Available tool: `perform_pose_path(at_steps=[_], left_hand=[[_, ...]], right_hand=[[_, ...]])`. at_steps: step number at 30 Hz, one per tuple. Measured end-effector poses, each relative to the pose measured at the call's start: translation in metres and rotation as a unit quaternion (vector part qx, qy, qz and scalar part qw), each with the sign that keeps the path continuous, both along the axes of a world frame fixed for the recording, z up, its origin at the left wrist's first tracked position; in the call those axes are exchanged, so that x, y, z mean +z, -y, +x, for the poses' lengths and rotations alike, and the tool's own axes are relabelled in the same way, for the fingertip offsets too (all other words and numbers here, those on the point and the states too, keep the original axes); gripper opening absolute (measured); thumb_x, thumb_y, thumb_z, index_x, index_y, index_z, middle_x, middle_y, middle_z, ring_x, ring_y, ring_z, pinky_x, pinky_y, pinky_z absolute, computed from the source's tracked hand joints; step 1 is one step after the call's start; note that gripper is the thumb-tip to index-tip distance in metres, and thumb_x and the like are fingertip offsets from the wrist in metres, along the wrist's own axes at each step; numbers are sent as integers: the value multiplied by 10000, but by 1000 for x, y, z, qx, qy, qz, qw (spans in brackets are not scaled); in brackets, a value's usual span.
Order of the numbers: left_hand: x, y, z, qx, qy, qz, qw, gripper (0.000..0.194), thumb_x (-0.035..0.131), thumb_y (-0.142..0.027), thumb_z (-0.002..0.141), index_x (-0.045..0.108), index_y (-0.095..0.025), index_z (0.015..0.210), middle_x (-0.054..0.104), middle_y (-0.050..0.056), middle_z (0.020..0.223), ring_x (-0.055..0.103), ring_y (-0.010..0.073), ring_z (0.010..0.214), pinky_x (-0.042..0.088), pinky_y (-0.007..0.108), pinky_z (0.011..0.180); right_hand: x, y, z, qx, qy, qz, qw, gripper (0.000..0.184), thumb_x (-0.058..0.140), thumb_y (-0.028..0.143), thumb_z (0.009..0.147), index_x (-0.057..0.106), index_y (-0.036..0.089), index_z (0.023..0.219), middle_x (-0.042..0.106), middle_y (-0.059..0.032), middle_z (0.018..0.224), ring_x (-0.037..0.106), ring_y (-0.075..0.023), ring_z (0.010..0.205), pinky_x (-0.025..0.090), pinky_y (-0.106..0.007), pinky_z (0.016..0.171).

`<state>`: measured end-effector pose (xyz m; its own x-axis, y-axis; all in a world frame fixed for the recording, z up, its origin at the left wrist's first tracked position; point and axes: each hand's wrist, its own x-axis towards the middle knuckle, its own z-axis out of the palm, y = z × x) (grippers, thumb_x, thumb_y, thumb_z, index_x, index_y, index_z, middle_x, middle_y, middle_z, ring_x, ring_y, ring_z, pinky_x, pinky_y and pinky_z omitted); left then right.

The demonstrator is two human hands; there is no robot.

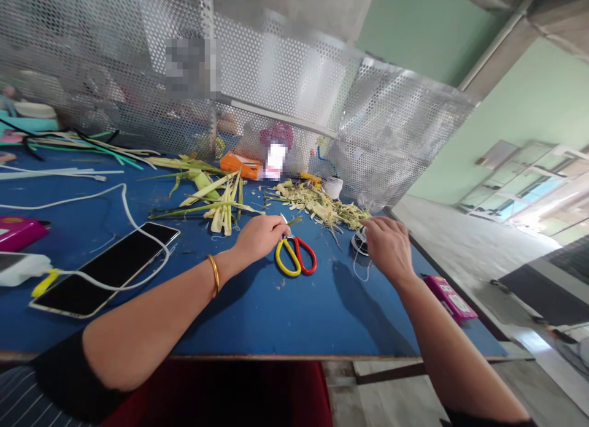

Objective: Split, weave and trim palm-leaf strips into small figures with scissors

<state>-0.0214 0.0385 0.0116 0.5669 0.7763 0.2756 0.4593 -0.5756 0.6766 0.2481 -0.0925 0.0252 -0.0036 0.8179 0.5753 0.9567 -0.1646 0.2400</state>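
Observation:
My left hand (263, 235) is closed in a pinch above the scissors, and a short greenish plant strip (294, 221) sticks out past its fingertips. Just below lie the scissors (297, 258), with one yellow and one red handle loop, blades pointing away and partly hidden by the hand. On the right, my right hand (391, 243) has its fingers closed on a small spool of white thread (359, 243), covering part of it. A loose loop of thread hangs onto the blue table from the spool.
Long pale-green husk strips (223, 209) lie left of centre; a heap of shredded scraps (322, 206) sits behind. A phone (110, 270) with a white cable (126, 200) is at left. An orange box (242, 166) stands by the perforated screen (276, 65). A magenta case (450, 297) is at the right edge.

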Motion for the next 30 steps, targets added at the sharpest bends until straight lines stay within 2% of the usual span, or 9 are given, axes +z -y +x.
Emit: perform_pose_path(at_steps=[2,4,8,11,13,19,21,25,30], left_hand=[[0,-1,0,3,-1,12,1000,266,453,-248,858,682,-189,736,677,13,698,563,134,585,348,248,560],[1,-1,-1,5,-1,24,1000,271,451,-234,856,681,-190,720,680,15,711,567,141,615,343,255,577],[4,0,0,8,-4,12,1000,274,448,-227,850,679,-191,707,691,17,732,573,150,652,332,259,585],[4,3,2,4,-15,0,1000,276,443,-240,849,684,-194,723,692,19,726,577,157,657,327,260,577],[3,4,2,-1,-16,1,1000,280,438,-244,849,686,-195,728,692,20,728,583,161,669,331,262,581],[3,2,1,9,-14,6,1000,280,450,-232,848,692,-198,711,699,20,729,586,166,675,331,271,580],[3,2,1,11,-19,5,1000,273,457,-231,847,694,-197,716,699,21,727,585,167,669,330,269,579],[4,3,1,9,-26,1,1000,265,455,-238,847,695,-201,743,696,21,733,590,170,684,329,265,580],[3,3,1,8,-25,3,1000,270,451,-236,846,698,-201,744,695,21,726,587,168,674,336,265,582]], right_hand=[[3,-16,8,26,43,-74,996,393,391,68,850,598,133,1178,721,-104,1030,568,-228,1110,263,-356,1025],[3,-24,18,42,62,-118,990,408,425,67,799,607,107,1162,734,-106,941,614,-224,1012,246,-359,1046],[7,-27,31,48,68,-146,986,351,469,152,808,650,116,1106,729,-76,803,640,-208,827,251,-362,1045],[15,-35,32,7,77,-165,983,289,451,219,883,697,178,1029,723,-89,938,613,-226,928,234,-403,1032],[19,-46,32,-23,86,-204,975,261,476,232,885,729,201,942,703,-99,1024,584,-247,1002,245,-423,998],[17,-78,37,-65,80,-327,939,116,634,174,769,743,210,787,710,-59,909,618,-226,917,371,-400,863],[14,-83,41,-87,73,-360,926,106,649,222,815,720,184,885,696,-55,946,627,-213,913,435,-402,852],[9,-87,45,-122,50,-397,908,335,578,343,920,565,170,1206,592,-86,1207,613,-212,1010,527,-425,849],[6,-88,50,-132,-13,-386,913,334,575,336,923,561,181,1219,581,-89,1229,607,-216,1027,526,-422,855]])
